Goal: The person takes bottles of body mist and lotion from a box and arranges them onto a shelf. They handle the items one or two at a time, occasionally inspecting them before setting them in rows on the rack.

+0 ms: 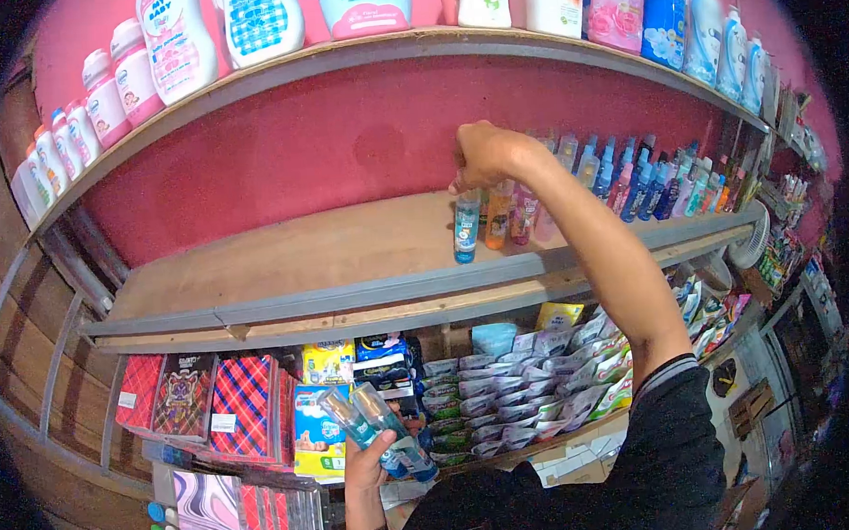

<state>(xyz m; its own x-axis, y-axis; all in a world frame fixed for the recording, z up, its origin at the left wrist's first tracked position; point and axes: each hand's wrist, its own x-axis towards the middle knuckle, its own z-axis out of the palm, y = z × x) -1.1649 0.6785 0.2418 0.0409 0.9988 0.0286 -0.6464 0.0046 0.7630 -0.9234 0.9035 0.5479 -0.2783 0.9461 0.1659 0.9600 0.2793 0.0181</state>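
Up at the wooden shelf (282, 262), your right hand (486, 156) hangs over a slim, clear bottle filled with blue liquid (465, 230), and this is the spot to watch. The bottle stands upright near the front edge, its long axis running up and down, its top directly beneath your bent fingers. Thumb and fingertips point down at that top, right there at it, but whether they're grasping it or merely touching, I can't tell: your own hand covers the contact.

Just beside it, on your right, stands a clear bottle of orange liquid (497, 226), with a slim pink bottle (523, 218) next along; past those runs a crowd of blue, pink and clear bottles (639, 187), part of it behind your forearm. Your right arm crosses above this row, ending in a black sleeve (678, 424).

Now down low: your left hand (367, 462) has its fingers wrapped round at least two transparent blue-tinted cylindrical bottles (384, 414), leaning together, tops to the upper left, bases to the lower right. Behind them sits a yellow-and-blue plastic pack (320, 431). That hand is well below the shelf and well apart from the upright bottle; your right is clearly the nearer.
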